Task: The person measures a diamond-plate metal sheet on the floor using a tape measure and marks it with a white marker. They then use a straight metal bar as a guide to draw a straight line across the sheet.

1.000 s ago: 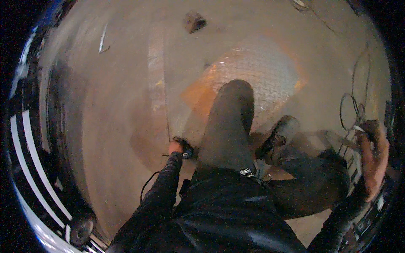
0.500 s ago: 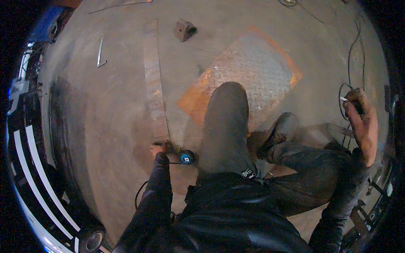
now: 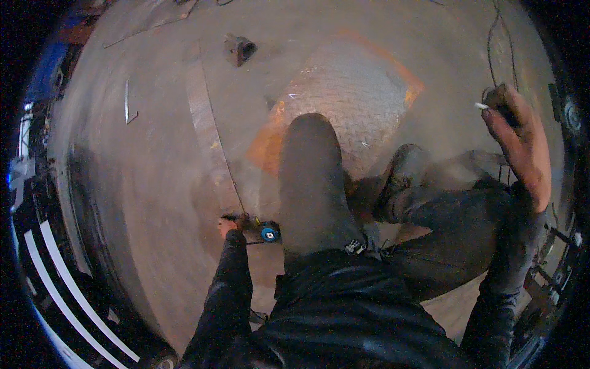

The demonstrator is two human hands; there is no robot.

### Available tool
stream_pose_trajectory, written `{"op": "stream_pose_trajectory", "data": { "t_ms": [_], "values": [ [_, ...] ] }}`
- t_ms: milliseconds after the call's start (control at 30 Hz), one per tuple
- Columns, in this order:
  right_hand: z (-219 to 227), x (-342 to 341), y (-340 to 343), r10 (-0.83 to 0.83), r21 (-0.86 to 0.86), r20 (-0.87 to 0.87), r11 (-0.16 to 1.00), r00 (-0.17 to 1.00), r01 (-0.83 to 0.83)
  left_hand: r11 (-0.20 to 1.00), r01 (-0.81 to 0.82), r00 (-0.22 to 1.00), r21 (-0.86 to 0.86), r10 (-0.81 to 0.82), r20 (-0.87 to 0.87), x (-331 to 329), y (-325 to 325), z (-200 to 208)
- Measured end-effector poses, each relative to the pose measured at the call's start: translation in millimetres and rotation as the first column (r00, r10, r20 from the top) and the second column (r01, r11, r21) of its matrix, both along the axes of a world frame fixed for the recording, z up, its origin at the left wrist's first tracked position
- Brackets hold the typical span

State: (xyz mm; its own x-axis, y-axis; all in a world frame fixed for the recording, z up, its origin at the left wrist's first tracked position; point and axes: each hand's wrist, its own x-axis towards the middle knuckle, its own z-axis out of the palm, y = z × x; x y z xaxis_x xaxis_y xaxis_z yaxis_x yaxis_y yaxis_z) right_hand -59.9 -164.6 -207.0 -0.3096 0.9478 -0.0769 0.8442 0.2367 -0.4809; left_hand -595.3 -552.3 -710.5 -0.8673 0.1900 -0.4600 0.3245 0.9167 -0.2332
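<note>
At the near end of a long, flat metal strip (image 3: 208, 132) on the floor, my left hand (image 3: 227, 227) reaches down with its fingers curled. A small dark shape lies by those fingers, too unclear to name. Just right of it sits a tape measure (image 3: 269, 234) with a blue round face, close beside my knee. Raised on the far right, my right hand (image 3: 522, 135) pinches a short white stick (image 3: 481, 106) that looks like chalk. The stick's tip sticks out past the fingers, away from the strip.
Ahead of my knee lies a rusty-edged tread plate (image 3: 350, 80). A hollow metal block (image 3: 238, 49) stands beyond the strip, and a thin bent rod (image 3: 128, 103) lies to its left. A dark cable (image 3: 490, 46) loops at the far right. My boot (image 3: 402, 169) rests beside the plate.
The view has turned a little, so floor things on the left sit lower. My right hand with the white stick appears higher. My left hand stays at the strip's end.
</note>
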Motion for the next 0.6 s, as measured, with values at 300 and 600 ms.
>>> {"op": "stream_pose_trajectory", "data": {
  "t_ms": [300, 600],
  "values": [
    [-5, -3, 10, 0.009, -0.043, -0.032, 0.999, 0.999, -0.011, 1.0, 0.03, 0.999, 0.009, -0.03, 0.036, 24, 17, 10],
    [-4, -9, 15, 0.028, -0.076, -0.031, 0.997, 0.999, -0.03, 0.999, 0.04, 0.997, 0.01, -0.039, -0.067, 20, -7, -44]
  ]
}}
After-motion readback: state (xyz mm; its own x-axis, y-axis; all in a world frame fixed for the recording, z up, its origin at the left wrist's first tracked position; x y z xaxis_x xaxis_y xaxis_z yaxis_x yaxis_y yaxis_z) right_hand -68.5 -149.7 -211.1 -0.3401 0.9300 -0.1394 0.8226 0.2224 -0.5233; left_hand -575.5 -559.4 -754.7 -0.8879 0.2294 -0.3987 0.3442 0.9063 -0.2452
